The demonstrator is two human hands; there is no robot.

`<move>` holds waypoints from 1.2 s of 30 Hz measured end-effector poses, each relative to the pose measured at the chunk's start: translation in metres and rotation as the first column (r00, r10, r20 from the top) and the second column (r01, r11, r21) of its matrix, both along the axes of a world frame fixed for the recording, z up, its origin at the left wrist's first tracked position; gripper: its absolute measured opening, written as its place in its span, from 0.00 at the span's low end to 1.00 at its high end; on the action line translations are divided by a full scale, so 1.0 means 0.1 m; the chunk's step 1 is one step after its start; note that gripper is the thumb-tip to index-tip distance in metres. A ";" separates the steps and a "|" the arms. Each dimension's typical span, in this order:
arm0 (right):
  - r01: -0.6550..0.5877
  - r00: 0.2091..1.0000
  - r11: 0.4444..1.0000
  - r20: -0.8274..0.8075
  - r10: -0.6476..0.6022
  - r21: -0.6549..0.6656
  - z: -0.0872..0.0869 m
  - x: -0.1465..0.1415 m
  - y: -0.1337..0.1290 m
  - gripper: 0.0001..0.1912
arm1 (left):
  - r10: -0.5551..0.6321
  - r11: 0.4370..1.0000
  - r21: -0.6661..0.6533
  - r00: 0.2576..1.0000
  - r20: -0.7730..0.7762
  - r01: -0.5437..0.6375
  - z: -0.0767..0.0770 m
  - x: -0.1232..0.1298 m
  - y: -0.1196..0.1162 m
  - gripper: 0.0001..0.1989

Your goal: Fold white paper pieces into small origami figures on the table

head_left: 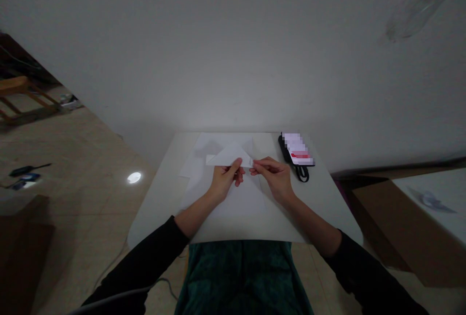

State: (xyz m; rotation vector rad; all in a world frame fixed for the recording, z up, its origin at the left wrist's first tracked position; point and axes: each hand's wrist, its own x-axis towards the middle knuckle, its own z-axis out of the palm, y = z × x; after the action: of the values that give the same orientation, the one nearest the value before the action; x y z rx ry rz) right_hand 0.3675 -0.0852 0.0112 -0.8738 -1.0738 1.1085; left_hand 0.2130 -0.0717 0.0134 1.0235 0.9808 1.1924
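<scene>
No writing can be read anywhere — the one printed item, a white-and-red label [297, 149] on the counter [320, 208], is blurred into pixels — not one letter shows.

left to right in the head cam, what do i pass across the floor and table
black-handled tool on the floor → left hand → right hand → blurred white-and-red packet → brown cardboard box
</scene>
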 end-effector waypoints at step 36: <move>-0.115 0.983 0.979 0.124 0.136 -0.168 0.02 0.07 -0.01 0.11 | -0.116 0.983 0.104 0.951 -0.288 0.151 -0.10 -0.03 -0.03 0.29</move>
State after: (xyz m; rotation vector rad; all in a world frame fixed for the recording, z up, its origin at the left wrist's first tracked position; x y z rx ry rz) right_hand 0.3745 -0.0859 0.0134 -1.0311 -1.1764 1.2692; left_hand 0.2101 -0.0746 0.0031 1.3662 1.0468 1.0232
